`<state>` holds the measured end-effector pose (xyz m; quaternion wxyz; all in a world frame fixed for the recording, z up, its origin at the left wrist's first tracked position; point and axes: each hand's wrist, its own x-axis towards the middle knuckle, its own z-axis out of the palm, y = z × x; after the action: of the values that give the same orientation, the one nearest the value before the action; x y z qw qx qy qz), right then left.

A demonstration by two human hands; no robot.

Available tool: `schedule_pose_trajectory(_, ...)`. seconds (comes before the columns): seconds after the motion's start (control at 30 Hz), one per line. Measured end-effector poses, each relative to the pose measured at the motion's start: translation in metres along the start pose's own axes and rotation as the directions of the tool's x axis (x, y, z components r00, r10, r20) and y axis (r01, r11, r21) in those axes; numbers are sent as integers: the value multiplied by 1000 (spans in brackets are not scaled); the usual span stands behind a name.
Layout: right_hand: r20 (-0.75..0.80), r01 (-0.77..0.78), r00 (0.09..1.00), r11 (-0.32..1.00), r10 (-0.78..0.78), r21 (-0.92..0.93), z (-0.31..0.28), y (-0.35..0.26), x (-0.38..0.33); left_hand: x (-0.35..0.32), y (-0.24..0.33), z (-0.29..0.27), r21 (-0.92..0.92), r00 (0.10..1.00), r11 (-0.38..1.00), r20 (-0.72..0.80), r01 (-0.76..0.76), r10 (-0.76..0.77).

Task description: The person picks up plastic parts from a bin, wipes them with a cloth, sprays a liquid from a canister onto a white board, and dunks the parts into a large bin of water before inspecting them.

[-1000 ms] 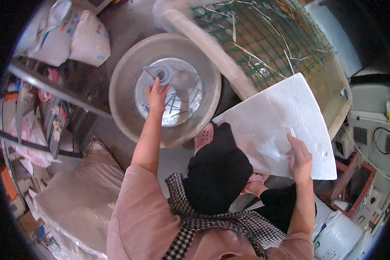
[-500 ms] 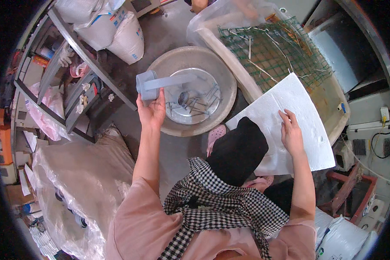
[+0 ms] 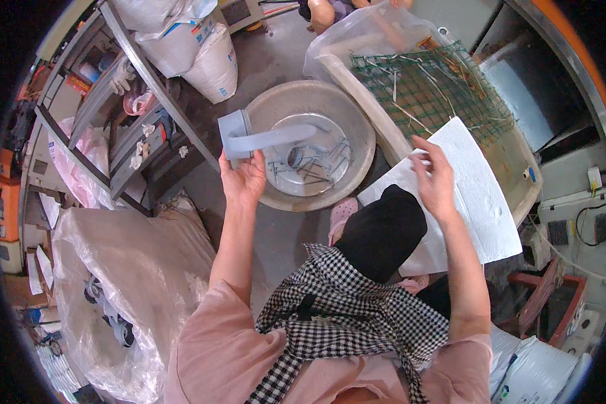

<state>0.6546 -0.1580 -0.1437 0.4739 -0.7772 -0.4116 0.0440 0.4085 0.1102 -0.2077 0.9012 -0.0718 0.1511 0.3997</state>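
Observation:
My left hand [image 3: 243, 179] grips a grey plastic part [image 3: 234, 129] from below. The part has a boxy end and a long curved arm that reaches to the right. This arm hangs over a wide round basin [image 3: 362, 124], in which a small dark ring [image 3: 294, 157] and several thin grey pieces lie in shallow water. My right hand [image 3: 433, 176] is over the upper left edge of a white foam board [image 3: 481, 202], its fingers loosely bent and apart, with nothing in them. The board lies beside my black-covered knee [image 3: 387, 232].
A pale tub [image 3: 347, 77] with green netting [image 3: 411, 87] stands behind the board. At far left are a metal rack [image 3: 151, 77] and white sacks [image 3: 209, 64]. A clear plastic bag [image 3: 138, 249] with grey parts sits at near left. Another person's hand [image 3: 322, 15] shows at the top.
My right hand has lifted and moved left and away from me, from the board's middle to its upper edge. My left hand still holds the grey part, now turned slightly. The whole view has shifted a little.

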Motion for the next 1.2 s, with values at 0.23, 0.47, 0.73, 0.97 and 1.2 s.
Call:
schedule_pose_trajectory(0.23, 119, -20, 993, 977, -5, 213, 96, -100, 22, -21, -15, 13, 53, 998, 998, 44, 35, -37)
schedule_pose_trajectory(0.47, 48, -41, 999, 921, 24, 388, 140, -115, 22, -28, -8, 5, 65, 997, 997, 58, 45, -49)
schedule_pose_trajectory(0.73, 192, -244, 970, 659, 152, 711, 144, -125, 22, -32, 0, 3, 0, 995, 999, 97, 37, -37)
schedule_pose_trajectory(0.97, -8, 5, 1000, 867, -1, 498, 153, -127, 15, -35, -1, 4, 12, 992, 997, 101, 76, -77)
schedule_pose_trajectory(1.2, 248, -324, 946, 594, 209, 737, 142, -130, 19, -34, 3, 3, 70, 996, 998, 93, -1, -6)
